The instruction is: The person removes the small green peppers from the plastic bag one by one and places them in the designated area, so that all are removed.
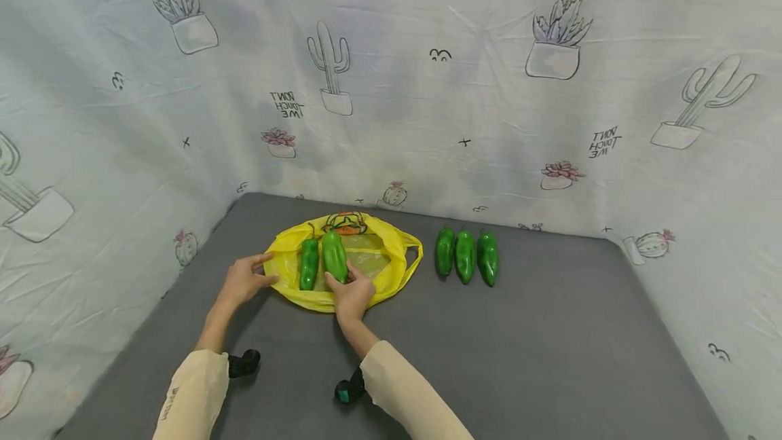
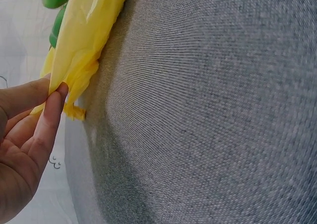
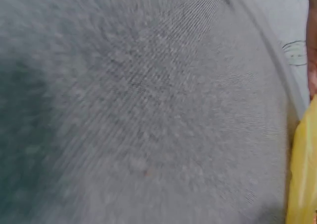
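Note:
A yellow plastic bag (image 1: pixel 287 296) lies spread open on the grey table. My left hand (image 1: pixel 243 280) pinches the bag's left rim; in the left wrist view the thumb and fingers of the left hand (image 2: pixel 25 135) squeeze the thin yellow plastic (image 2: pixel 86 30). Inside the bag's mouth rests one long green pepper (image 1: pixel 309 263). Beside it, my right hand (image 1: pixel 356 294) holds a second green pepper (image 1: pixel 334 255) by its lower end, over the opening. The right wrist view shows only part of the bag (image 3: pixel 303 174) at its edge, without the pepper.
Three more green peppers (image 1: pixel 466 257) lie side by side on the table (image 1: pixel 550 345), right of the bag. A bag handle (image 1: pixel 418 257) loops out toward them. A white curtain (image 1: pixel 391 87) printed with cacti encloses the table's back and sides.

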The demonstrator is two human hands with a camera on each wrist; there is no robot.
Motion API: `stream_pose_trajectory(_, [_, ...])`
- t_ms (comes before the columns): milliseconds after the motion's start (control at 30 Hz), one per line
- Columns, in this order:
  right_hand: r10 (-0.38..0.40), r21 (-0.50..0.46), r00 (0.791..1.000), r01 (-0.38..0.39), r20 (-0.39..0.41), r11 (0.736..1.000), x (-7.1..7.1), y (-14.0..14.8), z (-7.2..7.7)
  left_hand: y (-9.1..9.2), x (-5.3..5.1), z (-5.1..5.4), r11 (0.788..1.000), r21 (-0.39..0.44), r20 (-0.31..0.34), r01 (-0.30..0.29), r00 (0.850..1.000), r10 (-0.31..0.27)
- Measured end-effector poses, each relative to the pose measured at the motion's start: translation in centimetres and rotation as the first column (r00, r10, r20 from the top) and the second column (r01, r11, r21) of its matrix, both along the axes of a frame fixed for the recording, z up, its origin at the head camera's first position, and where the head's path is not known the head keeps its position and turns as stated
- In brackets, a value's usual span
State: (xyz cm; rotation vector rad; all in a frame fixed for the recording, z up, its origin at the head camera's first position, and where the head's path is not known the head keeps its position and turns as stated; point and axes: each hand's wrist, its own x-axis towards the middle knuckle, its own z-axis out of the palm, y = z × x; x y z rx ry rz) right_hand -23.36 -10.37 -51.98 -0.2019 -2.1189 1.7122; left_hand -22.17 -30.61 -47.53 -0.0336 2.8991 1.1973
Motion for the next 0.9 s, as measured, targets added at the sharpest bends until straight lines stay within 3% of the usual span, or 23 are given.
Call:
stream_pose_trajectory(200, [0.034, -0.074, 0.998, -0.039, -0.059, 0.996, 0.5, 2.5, 1.1, -0.2, 0.2, -0.2, 1.0, 0.002, 0.001, 0.007, 1.0, -0.007])
stream_pose_trajectory(700, [0.086, -0.141, 0.994, -0.094, -0.061, 0.986, 2.6, 10.8, 2.9, -0.6, 0.3, -0.2, 1.0, -0.003, 0.009, 0.027, 1.0, -0.027])
stream_pose_trajectory(900, [0.063, -0.198, 0.998, -0.063, -0.006, 0.978, 4.1, 13.9, 3.0, -0.7, 0.4, 0.0, 1.0, -0.002, 0.016, 0.032, 0.999, -0.031])
